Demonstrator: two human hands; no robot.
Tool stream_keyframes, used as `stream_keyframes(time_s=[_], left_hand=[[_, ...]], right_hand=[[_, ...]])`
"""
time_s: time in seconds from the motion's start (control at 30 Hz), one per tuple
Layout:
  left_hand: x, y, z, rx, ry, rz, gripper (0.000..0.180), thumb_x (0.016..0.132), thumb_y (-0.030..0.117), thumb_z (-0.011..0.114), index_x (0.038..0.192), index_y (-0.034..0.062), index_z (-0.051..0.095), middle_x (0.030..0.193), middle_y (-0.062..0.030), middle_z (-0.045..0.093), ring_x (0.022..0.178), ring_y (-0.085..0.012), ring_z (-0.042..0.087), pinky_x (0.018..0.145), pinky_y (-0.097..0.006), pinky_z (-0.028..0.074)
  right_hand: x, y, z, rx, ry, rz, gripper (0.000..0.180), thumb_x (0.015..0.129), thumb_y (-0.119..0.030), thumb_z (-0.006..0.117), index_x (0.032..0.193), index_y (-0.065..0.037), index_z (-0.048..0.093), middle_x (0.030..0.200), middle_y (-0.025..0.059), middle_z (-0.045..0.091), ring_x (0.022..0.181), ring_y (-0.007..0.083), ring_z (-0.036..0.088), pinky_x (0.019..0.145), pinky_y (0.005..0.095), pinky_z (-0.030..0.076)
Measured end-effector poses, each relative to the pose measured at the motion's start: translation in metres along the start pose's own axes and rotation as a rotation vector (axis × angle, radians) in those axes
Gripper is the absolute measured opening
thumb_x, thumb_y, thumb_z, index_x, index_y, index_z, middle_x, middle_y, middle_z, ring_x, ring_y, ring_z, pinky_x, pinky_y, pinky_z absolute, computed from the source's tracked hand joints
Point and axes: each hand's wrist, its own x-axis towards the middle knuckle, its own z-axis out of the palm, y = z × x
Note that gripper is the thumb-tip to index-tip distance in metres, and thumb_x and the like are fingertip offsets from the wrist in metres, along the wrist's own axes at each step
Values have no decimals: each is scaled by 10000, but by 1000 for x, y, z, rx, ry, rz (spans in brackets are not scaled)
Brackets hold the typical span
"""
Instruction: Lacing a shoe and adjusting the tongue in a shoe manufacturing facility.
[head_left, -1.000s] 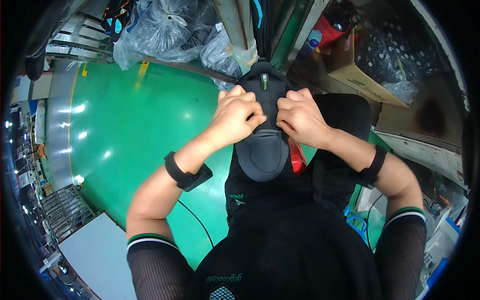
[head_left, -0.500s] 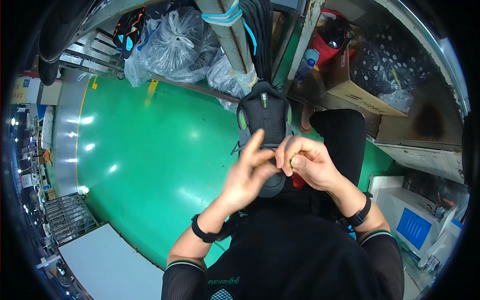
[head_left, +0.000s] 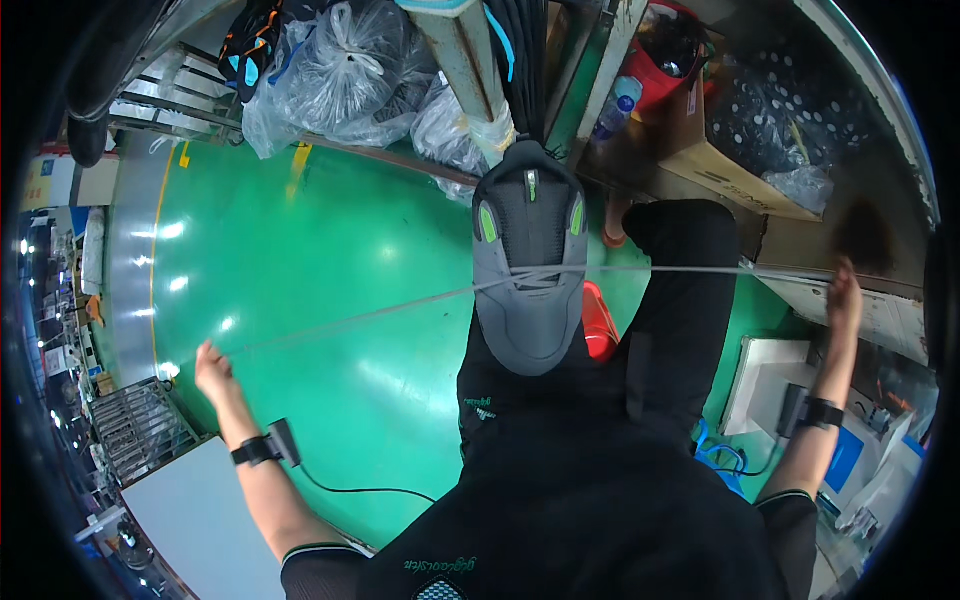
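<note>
A dark grey sneaker (head_left: 530, 335) with lime-green side patches lies over my lap, toe toward me. Its thin grey shoelace (head_left: 690, 269) crosses the front of the lacing and stretches far out to both sides. At the far left, my left hand (head_left: 214, 374) is closed on one end of the shoelace. My right hand (head_left: 845, 295) grips the other end, well out to the right beside the cabinet. Both strands are pulled nearly straight. The exact finger grip is too small to make out.
A red plastic object (head_left: 599, 325) shows beside the shoe. Ahead are a metal post (head_left: 460, 75), clear plastic bags (head_left: 345, 75) on a rack and a bundle of black laces (head_left: 520, 60). A cardboard box (head_left: 735, 180) sits on the right shelf. A white tabletop (head_left: 220, 520) stands at lower left.
My hands were together over the shoe's lacing. They have moved wide apart, left and right, drawing the shoelace out between them.
</note>
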Motion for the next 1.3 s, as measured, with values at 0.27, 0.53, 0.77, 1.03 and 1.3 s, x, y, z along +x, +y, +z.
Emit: stream_keyframes(time_s=[0.27, 0.53, 0.77, 1.03, 1.3], left_hand=[[-284, -6, 274, 431, -859, 660, 64, 894, 66, 607, 931, 19, 630, 829, -102, 640, 760, -270, 614, 720, -340, 483], [-326, -13, 280, 156, -897, 399, 65, 926, 55, 606, 895, -2, 607, 778, -45, 570, 659, -102, 470, 613, -251, 423], [-317, 11, 269, 560, -809, 969, 79, 812, 77, 679, 767, 69, 615, 685, -35, 577, 646, -191, 557, 694, -331, 399], [-310, 22, 296, 685, -1114, 253, 133, 796, 155, 706, 722, 92, 615, 639, -17, 570, 687, -201, 568, 807, -383, 363], [-274, 66, 328, 640, -1107, 1886, 307, 643, 260, 796, 874, 125, 644, 949, -5, 566, 1014, -230, 531, 945, -447, 370]], right_hand=[[-295, 117, 340, -667, -910, -334, 138, 883, -165, 667, 931, -40, 699, 715, 14, 629, 649, 66, 567, 631, 228, 451], [-310, 98, 365, -865, -969, -306, 147, 873, -183, 654, 817, -48, 674, 573, 69, 606, 505, 178, 619, 530, 337, 472], [-320, 84, 393, -1395, -1146, -1454, 75, 683, -116, 638, 714, -62, 597, 644, 101, 631, 622, 244, 661, 549, 349, 510], [-294, 70, 386, -1375, -1242, -1397, 311, 652, -177, 737, 905, -97, 576, 817, 42, 594, 737, 240, 649, 554, 323, 502], [-274, 52, 421, -1227, -1637, -1622, 140, 679, -218, 733, 763, -123, 676, 912, -23, 560, 923, 190, 523, 858, 390, 446]])
